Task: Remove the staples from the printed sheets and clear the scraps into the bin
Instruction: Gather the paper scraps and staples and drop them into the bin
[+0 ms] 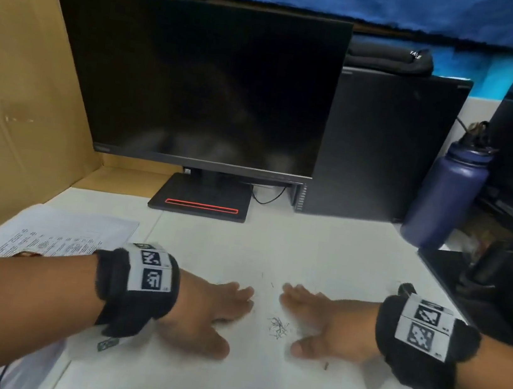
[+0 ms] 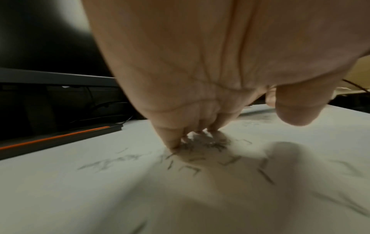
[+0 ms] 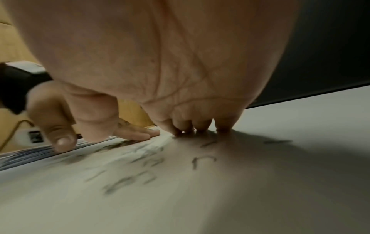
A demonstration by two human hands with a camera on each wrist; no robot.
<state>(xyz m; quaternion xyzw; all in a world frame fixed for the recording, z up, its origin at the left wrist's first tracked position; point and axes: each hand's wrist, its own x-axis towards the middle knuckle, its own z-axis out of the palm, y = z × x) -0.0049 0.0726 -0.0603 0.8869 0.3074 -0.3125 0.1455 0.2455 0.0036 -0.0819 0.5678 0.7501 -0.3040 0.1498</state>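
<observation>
A small heap of pulled staples (image 1: 277, 326) lies on the white desk (image 1: 322, 256) between my two hands. My left hand (image 1: 216, 307) is flat, palm down, left of the heap, its straight fingertips (image 2: 174, 144) touching the desk among loose staples (image 2: 190, 167). My right hand (image 1: 326, 323) lies the same way on the other side, fingertips (image 3: 200, 128) down on the desk with scattered staples (image 3: 203, 159) beside them. Neither hand holds anything. The printed sheets (image 1: 61, 236) lie at the left, partly under my left forearm. No bin is in view.
A dark monitor (image 1: 198, 84) on a black stand (image 1: 201, 200) fills the back of the desk. A black computer case (image 1: 384, 143) stands to its right, then a dark blue bottle (image 1: 446, 194). Cardboard (image 1: 17, 78) walls the left side. A black tray (image 1: 479, 288) lies at the right.
</observation>
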